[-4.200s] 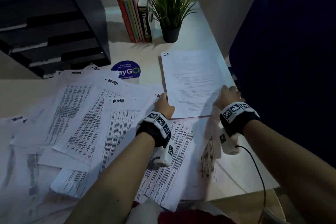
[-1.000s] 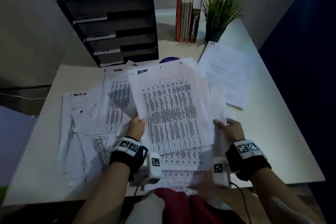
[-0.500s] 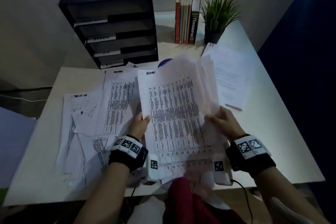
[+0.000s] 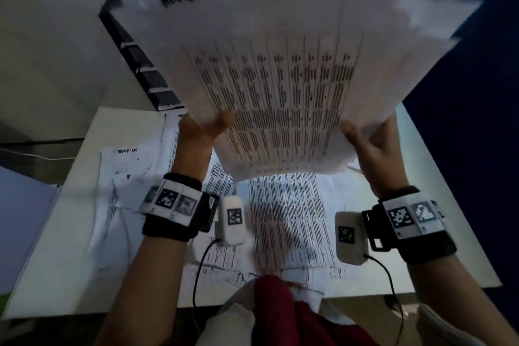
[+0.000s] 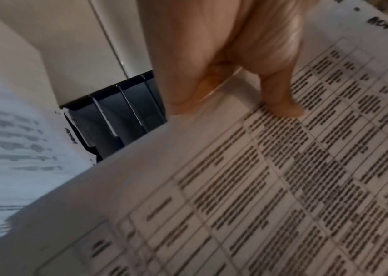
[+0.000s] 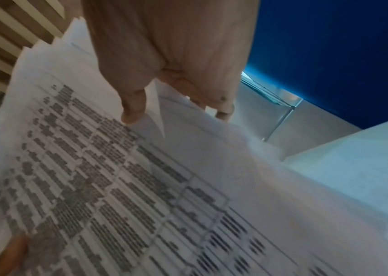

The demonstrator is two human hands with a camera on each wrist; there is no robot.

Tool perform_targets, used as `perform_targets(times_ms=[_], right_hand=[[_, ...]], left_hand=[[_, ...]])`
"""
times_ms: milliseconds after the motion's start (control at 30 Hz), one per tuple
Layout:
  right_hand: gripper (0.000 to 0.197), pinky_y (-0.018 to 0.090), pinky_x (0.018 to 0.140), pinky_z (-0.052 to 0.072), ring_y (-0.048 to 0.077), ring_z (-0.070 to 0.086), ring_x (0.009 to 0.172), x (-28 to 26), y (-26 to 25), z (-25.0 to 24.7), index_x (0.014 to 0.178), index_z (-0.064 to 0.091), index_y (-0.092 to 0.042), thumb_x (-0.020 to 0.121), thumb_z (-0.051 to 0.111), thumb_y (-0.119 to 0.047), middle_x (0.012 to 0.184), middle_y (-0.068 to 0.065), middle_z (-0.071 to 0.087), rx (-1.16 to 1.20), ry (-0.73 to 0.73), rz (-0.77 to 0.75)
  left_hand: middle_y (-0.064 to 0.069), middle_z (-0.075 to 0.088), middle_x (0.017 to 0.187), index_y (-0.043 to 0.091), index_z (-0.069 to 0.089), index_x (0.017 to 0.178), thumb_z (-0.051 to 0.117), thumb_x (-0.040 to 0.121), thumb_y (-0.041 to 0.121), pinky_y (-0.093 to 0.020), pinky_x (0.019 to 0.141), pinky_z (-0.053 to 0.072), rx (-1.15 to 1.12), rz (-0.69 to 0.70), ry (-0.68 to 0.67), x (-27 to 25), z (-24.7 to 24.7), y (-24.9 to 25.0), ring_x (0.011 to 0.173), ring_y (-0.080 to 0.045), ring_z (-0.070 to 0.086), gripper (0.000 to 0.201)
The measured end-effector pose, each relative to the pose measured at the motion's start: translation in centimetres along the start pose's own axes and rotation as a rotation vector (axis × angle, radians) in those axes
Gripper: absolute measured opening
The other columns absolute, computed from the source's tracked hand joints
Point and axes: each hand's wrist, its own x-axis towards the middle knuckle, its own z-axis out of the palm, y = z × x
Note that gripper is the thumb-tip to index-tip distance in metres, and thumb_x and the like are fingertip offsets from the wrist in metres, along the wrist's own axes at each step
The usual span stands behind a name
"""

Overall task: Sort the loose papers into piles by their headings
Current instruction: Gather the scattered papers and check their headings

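Observation:
A thick stack of table-printed papers (image 4: 280, 70) with a blurred handwritten heading at its top left is lifted upright, close to the head camera. My left hand (image 4: 205, 128) grips its lower left edge, thumb on the front sheet (image 5: 282, 168). My right hand (image 4: 368, 140) grips the lower right edge (image 6: 164, 168), thumb in front and fingers behind. More loose papers (image 4: 283, 219) lie spread on the white desk (image 4: 70, 247) under my wrists. One sheet (image 4: 126, 166) at the left carries another handwritten heading.
A black letter tray (image 4: 146, 76) stands at the back left, half hidden by the raised stack. A dark blue wall (image 4: 477, 149) runs along the right edge of the desk. The books, the plant and the far pile are hidden.
Both hands gathered the table-printed sheets off the desk and raised them from nearly flat to upright in front of the camera. The stack now covers the far end of the desk.

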Motion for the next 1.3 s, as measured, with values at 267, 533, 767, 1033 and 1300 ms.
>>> perform_targets(times_ms=[267,533,767,1033,1300], right_hand=[[0.047,0.010,0.082,0.046,-0.016,0.054,0.094,-2.2,4.9,1.3,0.120,0.033,-0.019,0.086,0.058,0.001,0.110,-0.010,0.051,0.002,0.017,0.167],[0.024,0.009,0.072,0.045,-0.006,0.053,0.087,-1.8,7.2,0.5,0.111,0.040,-0.012,0.092,0.049,0.000,0.099,-0.008,0.054,-0.111,0.027,0.259],[0.026,0.045,0.078,0.048,0.027,0.055,0.092,0.2,8.7,-2.9,0.101,0.049,-0.010,0.078,0.053,-0.021,0.099,0.009,0.057,-0.245,0.148,0.316],[0.008,0.027,0.063,0.035,0.016,0.039,0.065,4.7,11.6,-8.0,0.077,0.036,-0.016,0.074,0.040,-0.010,0.075,0.002,0.040,-0.252,0.362,0.509],[0.020,0.026,0.070,0.030,0.024,0.045,0.094,6.6,15.3,-9.6,0.105,0.040,-0.007,0.090,0.035,0.005,0.086,0.006,0.046,-0.461,0.348,0.801]], left_hand=[[0.010,0.071,0.089,0.010,0.058,0.107,0.075,0.068,0.027,-0.027,0.091,0.051,0.209,-0.178,-0.068,-2.5,-0.1,-4.5,0.084,0.002,0.066,0.046],[0.002,0.049,0.128,0.011,0.037,0.135,0.050,0.092,0.019,-0.018,0.086,0.044,0.369,-0.113,0.116,-0.3,2.9,-4.2,0.114,-0.014,0.049,0.046],[-0.018,0.059,0.116,-0.003,0.048,0.116,0.059,0.088,0.013,-0.008,0.061,0.042,0.518,-0.033,0.162,7.0,9.1,-3.2,0.097,-0.025,0.058,0.034],[-0.014,0.061,0.111,-0.001,0.055,0.114,0.048,0.087,0.001,-0.024,0.066,0.035,0.915,-0.276,-0.139,10.5,14.4,-10.0,0.099,-0.029,0.056,0.028],[-0.019,0.052,0.128,0.000,0.050,0.121,0.041,0.087,-0.008,-0.032,0.087,0.041,0.962,-0.409,-0.132,11.4,16.0,-14.6,0.118,-0.031,0.048,0.037]])
